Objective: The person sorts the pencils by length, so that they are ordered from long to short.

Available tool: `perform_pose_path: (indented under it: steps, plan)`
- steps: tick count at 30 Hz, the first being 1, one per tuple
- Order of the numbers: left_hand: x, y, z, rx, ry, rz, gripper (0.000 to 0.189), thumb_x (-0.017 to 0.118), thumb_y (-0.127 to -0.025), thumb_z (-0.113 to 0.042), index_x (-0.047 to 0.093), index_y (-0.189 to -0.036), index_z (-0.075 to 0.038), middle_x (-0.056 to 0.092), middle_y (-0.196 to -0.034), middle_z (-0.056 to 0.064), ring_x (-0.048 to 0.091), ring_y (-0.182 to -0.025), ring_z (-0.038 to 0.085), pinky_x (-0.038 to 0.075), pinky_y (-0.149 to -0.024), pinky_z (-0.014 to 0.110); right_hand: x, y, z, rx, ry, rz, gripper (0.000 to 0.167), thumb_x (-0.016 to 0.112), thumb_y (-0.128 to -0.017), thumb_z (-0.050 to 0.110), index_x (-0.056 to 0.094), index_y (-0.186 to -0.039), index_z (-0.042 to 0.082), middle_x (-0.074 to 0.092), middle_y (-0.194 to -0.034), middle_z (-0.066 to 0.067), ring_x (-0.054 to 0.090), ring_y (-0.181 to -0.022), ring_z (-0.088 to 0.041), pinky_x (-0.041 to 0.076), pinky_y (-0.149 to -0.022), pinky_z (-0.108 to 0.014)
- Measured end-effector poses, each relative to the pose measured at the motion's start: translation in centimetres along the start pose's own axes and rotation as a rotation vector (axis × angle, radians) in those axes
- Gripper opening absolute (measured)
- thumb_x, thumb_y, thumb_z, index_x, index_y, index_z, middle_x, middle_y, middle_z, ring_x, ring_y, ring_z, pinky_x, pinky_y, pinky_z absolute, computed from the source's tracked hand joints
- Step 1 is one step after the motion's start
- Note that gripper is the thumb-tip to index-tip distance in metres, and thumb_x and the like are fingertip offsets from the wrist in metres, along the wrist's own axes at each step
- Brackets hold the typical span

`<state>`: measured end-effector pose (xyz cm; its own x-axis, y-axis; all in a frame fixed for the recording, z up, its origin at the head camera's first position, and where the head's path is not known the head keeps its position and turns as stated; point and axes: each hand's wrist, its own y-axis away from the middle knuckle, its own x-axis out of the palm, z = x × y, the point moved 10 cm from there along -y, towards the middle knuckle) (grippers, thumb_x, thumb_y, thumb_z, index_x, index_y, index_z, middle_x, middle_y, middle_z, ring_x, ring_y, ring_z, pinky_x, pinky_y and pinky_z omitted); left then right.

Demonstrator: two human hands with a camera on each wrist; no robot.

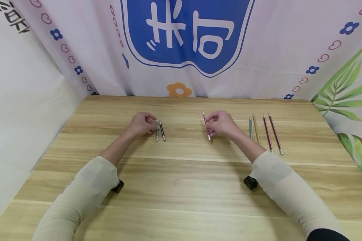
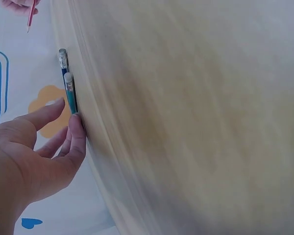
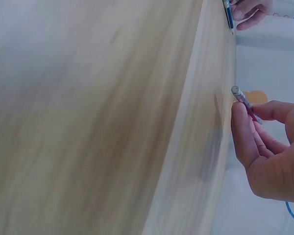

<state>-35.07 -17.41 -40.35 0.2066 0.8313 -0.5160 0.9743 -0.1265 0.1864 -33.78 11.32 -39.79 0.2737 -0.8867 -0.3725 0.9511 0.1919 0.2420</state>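
Over the left part of the table, my left hand (image 1: 142,124) has its fingertips at a short teal pencil (image 1: 157,134). A gap shows between thumb and fingers in the left wrist view, where one fingertip appears to touch the teal pencil (image 2: 70,93). Close beside that pencil lies a dark pencil (image 1: 162,131), its eraser end toward me. Right of centre, my right hand (image 1: 221,124) pinches a red pencil (image 1: 204,117) between thumb and fingers. Its metal eraser end (image 3: 238,92) sticks out of the grip in the right wrist view, a little off the tabletop.
A row of pencils lies at the right: a teal one (image 1: 250,127), a yellow one (image 1: 256,129) and two red ones (image 1: 267,132), partly behind my right forearm. The wooden table (image 1: 181,187) ends at a printed curtain (image 1: 274,50).
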Motion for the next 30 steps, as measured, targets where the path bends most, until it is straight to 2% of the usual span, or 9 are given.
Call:
perform_pose_path:
  steps: [8,17,24,30]
  plan:
    - [0.2,-0.2,-0.3,0.006,0.003,0.000,0.042,0.075,-0.088,0.009,0.058,-0.126,0.017,0.065,-0.092,0.015,0.063,-0.064,0.011,0.060,-0.057,0.019,-1.5,0.6,-0.9,-0.002,0.014,-0.001,0.019,0.066,-0.095,-0.004,0.062,-0.112,-0.012,0.072,-0.089,-0.020,0.066,-0.060,-0.013,0.066,-0.064,-0.028]
    - [0.2,-0.4,-0.2,0.010,-0.034,-0.018,0.041,0.071,-0.088,0.012,0.057,-0.126,0.017,0.064,-0.094,0.017,0.062,-0.061,0.011,0.059,-0.054,0.018,-3.3,1.3,-1.7,0.003,0.040,-0.018,0.020,0.067,-0.095,-0.002,0.061,-0.112,-0.012,0.072,-0.085,-0.016,0.066,-0.060,-0.012,0.065,-0.062,-0.026]
    - [0.1,-0.5,-0.2,0.021,-0.124,-0.057,0.038,0.068,-0.087,0.012,0.061,-0.124,0.014,0.063,-0.096,0.017,0.058,-0.064,0.011,0.053,-0.052,0.014,-4.6,1.8,-2.2,0.022,0.049,-0.031,0.024,0.067,-0.096,-0.001,0.061,-0.116,-0.013,0.073,-0.092,-0.022,0.068,-0.061,-0.013,0.066,-0.064,-0.027]
    - [-0.3,-0.5,-0.4,0.025,-0.192,-0.088,0.043,0.069,-0.082,0.011,0.061,-0.124,0.013,0.068,-0.096,0.019,0.058,-0.062,0.009,0.050,-0.052,0.014,-5.7,2.2,-2.5,0.029,0.076,-0.048,0.022,0.067,-0.096,-0.002,0.059,-0.114,-0.014,0.073,-0.092,-0.022,0.068,-0.063,-0.013,0.067,-0.067,-0.029]
